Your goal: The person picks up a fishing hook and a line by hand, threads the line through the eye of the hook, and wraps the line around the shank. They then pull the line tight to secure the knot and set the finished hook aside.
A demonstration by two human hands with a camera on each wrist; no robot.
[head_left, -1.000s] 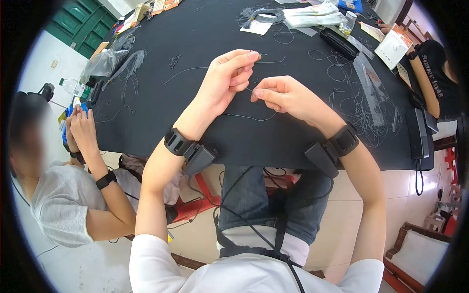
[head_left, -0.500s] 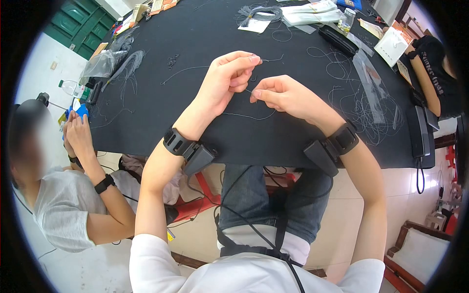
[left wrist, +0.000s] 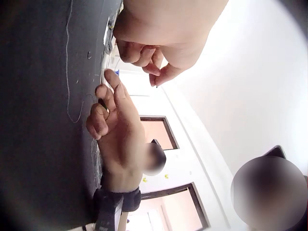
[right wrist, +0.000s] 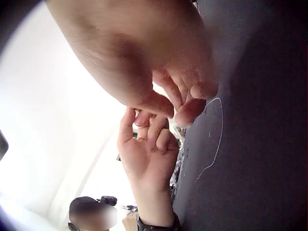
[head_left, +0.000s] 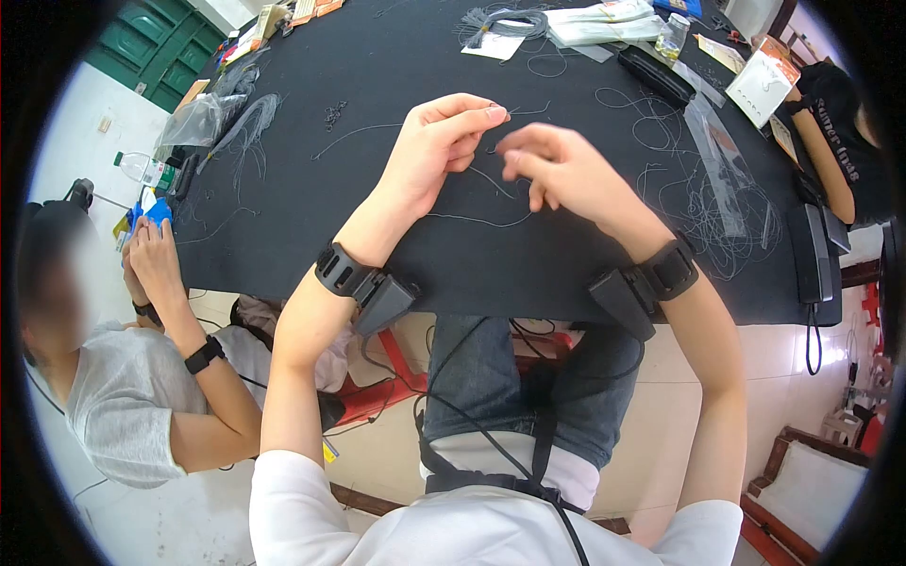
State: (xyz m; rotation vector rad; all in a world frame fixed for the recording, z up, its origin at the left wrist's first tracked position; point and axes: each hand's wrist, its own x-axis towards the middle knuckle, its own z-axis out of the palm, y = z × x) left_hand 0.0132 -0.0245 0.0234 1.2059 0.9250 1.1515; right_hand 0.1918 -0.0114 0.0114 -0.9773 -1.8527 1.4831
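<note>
In the head view my left hand (head_left: pixel 436 156) is raised over the black table, thumb and forefinger pinched together. A short length of thin grey line (head_left: pixel 494 183) sticks out from below its curled fingers. A tiny dark tip (left wrist: pixel 156 86) shows at the pinch in the left wrist view; the rest is hidden by the fingers. My right hand (head_left: pixel 574 177) hovers just to the right, slightly blurred, its fingers loosely bent and apart from the line. Below the hands another strand (head_left: pixel 481 223) lies on the table. A small hook-shaped piece (left wrist: pixel 89 55) lies near it.
Tangled line (head_left: pixel 722 231) spreads over the table at right, beside a clear plastic strip (head_left: pixel 710 156). A black case (head_left: pixel 655 81), a small jar (head_left: pixel 671 40) and a coil of line (head_left: pixel 500 30) are farther back. Another person (head_left: pixel 142 396) sits at left.
My right hand has let go of the end of the thin line, lifted a little and loosened its fingers. The freed end now points down to the right. My left hand stays nearly still.
</note>
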